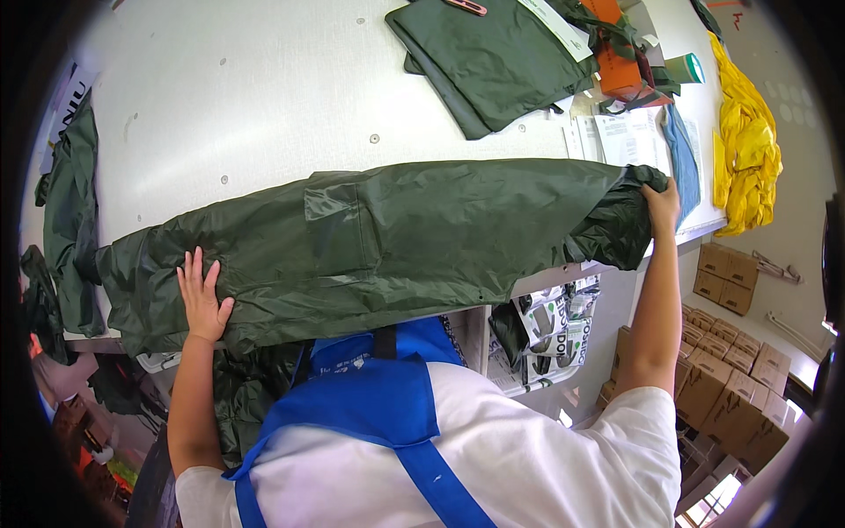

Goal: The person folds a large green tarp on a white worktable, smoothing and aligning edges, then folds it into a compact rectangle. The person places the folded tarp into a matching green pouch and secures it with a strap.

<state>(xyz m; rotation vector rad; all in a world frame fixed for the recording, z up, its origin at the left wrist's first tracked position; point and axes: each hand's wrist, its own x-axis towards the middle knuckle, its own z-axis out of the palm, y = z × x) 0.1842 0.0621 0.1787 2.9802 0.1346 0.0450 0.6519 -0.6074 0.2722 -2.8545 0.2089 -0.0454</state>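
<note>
A dark green waterproof garment (466, 220) lies folded into a long strip across the near side of the white table (264, 97), with a patch like a pocket on its upper face. Its lower edge hangs slightly over the table's front edge. My left hand (204, 297) rests flat on the garment near its left end, fingers spread. At the right end, my right hand (662, 208) is closed on a bunched, darker part of the same garment. The fingertips there are partly hidden by the cloth.
Folded green garments (493, 66) lie at the far right, beside an orange box (616, 66) and papers (627, 141). Yellow cloth (748, 132) hangs off the right edge. More green cloth (72, 220) drapes over the left edge. Packed bags (550, 334) sit under the table; cardboard boxes (731, 396) stand right.
</note>
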